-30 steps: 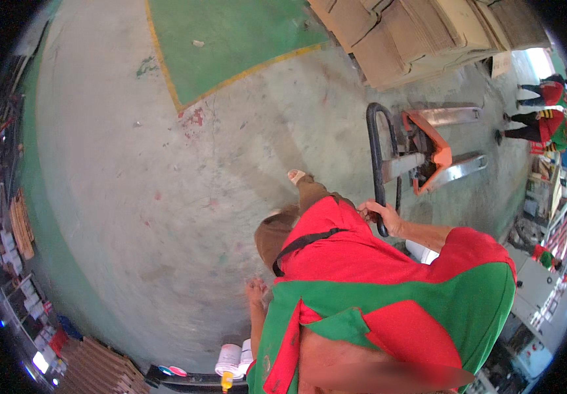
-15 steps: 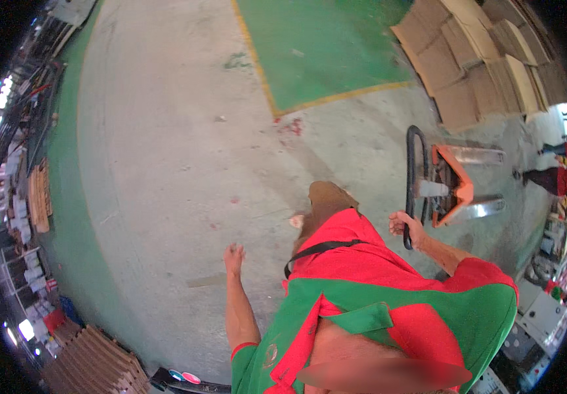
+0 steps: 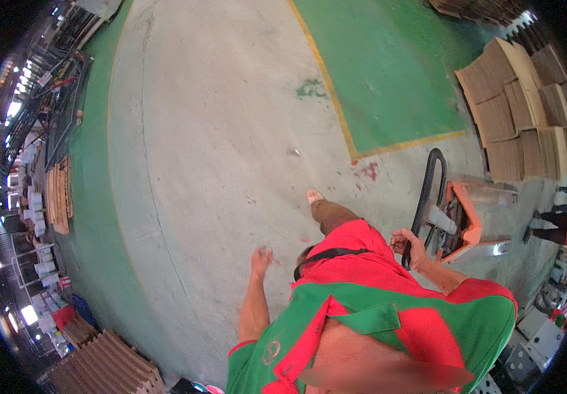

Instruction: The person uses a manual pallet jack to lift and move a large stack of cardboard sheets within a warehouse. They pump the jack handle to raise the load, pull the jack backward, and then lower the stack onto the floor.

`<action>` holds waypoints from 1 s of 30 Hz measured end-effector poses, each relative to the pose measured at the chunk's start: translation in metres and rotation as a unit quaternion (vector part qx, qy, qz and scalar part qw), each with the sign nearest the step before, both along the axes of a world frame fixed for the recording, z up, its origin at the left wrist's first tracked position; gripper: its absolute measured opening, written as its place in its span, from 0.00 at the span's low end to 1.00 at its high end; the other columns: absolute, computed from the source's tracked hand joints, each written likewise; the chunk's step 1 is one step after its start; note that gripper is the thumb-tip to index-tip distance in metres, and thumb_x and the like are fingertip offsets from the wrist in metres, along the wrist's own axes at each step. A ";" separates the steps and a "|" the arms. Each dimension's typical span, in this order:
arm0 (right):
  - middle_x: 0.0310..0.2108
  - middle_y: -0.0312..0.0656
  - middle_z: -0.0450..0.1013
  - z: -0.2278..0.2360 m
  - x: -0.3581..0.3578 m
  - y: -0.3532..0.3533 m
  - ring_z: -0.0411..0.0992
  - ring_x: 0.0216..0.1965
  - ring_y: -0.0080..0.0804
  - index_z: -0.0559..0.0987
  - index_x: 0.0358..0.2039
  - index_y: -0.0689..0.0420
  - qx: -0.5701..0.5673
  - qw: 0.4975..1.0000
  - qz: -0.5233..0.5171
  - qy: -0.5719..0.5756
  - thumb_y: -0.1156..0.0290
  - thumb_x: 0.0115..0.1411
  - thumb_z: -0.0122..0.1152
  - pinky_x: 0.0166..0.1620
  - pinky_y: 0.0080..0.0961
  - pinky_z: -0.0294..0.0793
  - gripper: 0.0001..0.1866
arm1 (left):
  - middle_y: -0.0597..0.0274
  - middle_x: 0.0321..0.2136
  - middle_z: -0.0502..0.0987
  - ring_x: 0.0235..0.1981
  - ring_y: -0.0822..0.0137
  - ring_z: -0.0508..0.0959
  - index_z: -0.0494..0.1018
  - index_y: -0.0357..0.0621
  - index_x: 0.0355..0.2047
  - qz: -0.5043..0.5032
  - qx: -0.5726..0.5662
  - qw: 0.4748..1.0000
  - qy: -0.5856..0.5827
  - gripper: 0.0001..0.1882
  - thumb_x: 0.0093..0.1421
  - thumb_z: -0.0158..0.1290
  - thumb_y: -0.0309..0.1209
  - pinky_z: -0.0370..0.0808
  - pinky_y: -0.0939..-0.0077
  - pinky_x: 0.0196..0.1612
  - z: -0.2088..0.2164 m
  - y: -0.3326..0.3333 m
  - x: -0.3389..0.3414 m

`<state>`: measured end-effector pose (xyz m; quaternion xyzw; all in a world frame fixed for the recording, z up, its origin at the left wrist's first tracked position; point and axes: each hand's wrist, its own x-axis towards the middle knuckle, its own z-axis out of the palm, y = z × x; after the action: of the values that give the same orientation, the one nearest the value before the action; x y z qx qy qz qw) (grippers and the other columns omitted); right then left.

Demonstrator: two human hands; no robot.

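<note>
My right hand (image 3: pixel 412 248) is closed around the lower part of the black loop handle (image 3: pixel 420 209) of a hand pallet truck. The truck has an orange body (image 3: pixel 472 230) and two shiny metal forks (image 3: pixel 490 250), which point away to the right. Its handle leans toward my body, beside my hip. On the other side, my left hand (image 3: pixel 261 261) hangs over the grey floor with nothing in it. Its fingers are loosely apart and a little blurred. One foot (image 3: pixel 314 196) is stretched forward on the concrete.
Flat cardboard stacks (image 3: pixel 516 108) stand at the right behind the forks. A person in dark trousers (image 3: pixel 552 226) is at the far right. Yellow lines edge a green floor area (image 3: pixel 401 85). To the left are a wooden stack (image 3: pixel 59 197) and brown corrugated sheets (image 3: pixel 109 368).
I have stepped forward, and one foot now reaches ahead. The pallet truck stays beside me with my right hand on its handle. The floor markings and cardboard stacks have shifted rightward and down.
</note>
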<state>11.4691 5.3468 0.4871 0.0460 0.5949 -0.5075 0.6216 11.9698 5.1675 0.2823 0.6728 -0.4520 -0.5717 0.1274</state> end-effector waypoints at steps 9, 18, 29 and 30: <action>0.31 0.45 0.77 -0.026 0.074 -0.312 0.76 0.33 0.40 0.76 0.41 0.60 -0.051 0.996 -0.030 -0.070 0.52 0.66 0.53 0.38 0.36 0.76 0.21 | 0.52 0.39 0.81 0.40 0.59 0.79 0.73 0.37 0.54 -0.153 0.103 0.982 -0.039 0.29 0.61 0.58 0.46 0.76 0.61 0.44 -0.020 -0.148 0.106; 0.29 0.43 0.77 -0.035 0.133 -0.564 0.77 0.31 0.38 0.76 0.41 0.59 -0.061 0.993 -0.102 -0.008 0.55 0.63 0.58 0.35 0.32 0.78 0.18 | 0.55 0.36 0.82 0.31 0.65 0.82 0.73 0.36 0.52 -0.396 -0.082 0.910 -0.088 0.25 0.60 0.62 0.41 0.81 0.66 0.31 -0.056 -0.549 0.185; 0.27 0.40 0.76 -0.002 0.187 -0.855 0.77 0.29 0.38 0.77 0.38 0.56 -0.050 0.982 -0.184 0.001 0.59 0.61 0.59 0.32 0.31 0.78 0.14 | 0.52 0.36 0.82 0.33 0.67 0.82 0.73 0.35 0.54 -0.127 -0.139 0.977 0.097 0.27 0.59 0.63 0.39 0.79 0.71 0.36 0.049 -1.038 0.036; 0.27 0.40 0.76 -0.002 0.189 -0.883 0.76 0.30 0.38 0.77 0.39 0.56 -0.060 0.982 -0.179 -0.010 0.60 0.61 0.58 0.33 0.32 0.78 0.13 | 0.52 0.36 0.82 0.34 0.67 0.82 0.73 0.35 0.54 -0.167 -0.137 0.973 0.083 0.28 0.59 0.63 0.40 0.79 0.71 0.37 0.050 -1.066 0.032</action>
<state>11.6578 4.4640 0.4853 0.1188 0.5394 -0.6448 0.5283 12.0023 4.1016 0.3327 0.5138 -0.6198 -0.5718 0.1580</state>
